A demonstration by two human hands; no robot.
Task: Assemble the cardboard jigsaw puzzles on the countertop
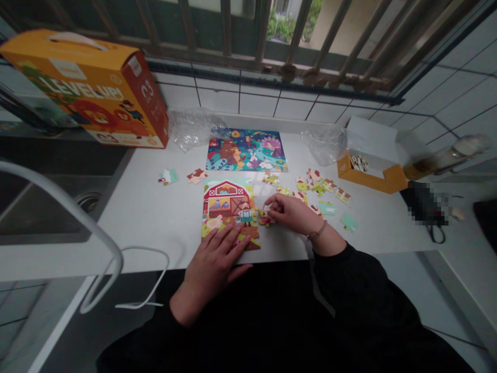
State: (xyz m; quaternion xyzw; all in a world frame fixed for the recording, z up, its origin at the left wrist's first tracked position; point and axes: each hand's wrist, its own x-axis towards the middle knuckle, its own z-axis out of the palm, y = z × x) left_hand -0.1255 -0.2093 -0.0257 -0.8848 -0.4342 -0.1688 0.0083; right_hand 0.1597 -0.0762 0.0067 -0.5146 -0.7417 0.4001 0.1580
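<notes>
**Where are the hands?**

Both rest on a smooth white counter [147,223]. The left hand [213,259] lies flat on the lower edge of a barn puzzle [229,212], fingers open and spread. The right hand [291,215], with a thin bracelet [317,231] at the wrist, reaches in from the puzzle's right side.

**What are the right fingers doing?**

They are closed in a pinch. The fingertips [272,206] grip a small puzzle piece [267,217] just beside the barn puzzle's right edge, though they hide most of its shape.

**Is that a good way to handle it?**

It seems so. The flat left palm steadies the joined cardboard, while a fingertip pinch gives fine control over a small piece. Lining up its tabs and notches before pressing would suit this work.

**What else is nearby?**

A finished animal puzzle [246,150] lies beyond the barn, and loose pieces [318,184] are scattered to the right. These are thick, printed cardboard with rounded tabs. An orange cardboard tray [368,176] holds more pieces, and crinkled clear plastic bags [190,127] sit against the wall. At the far left stands a tall, glossy orange box [83,88] printed "LEVEL UP!"
</notes>
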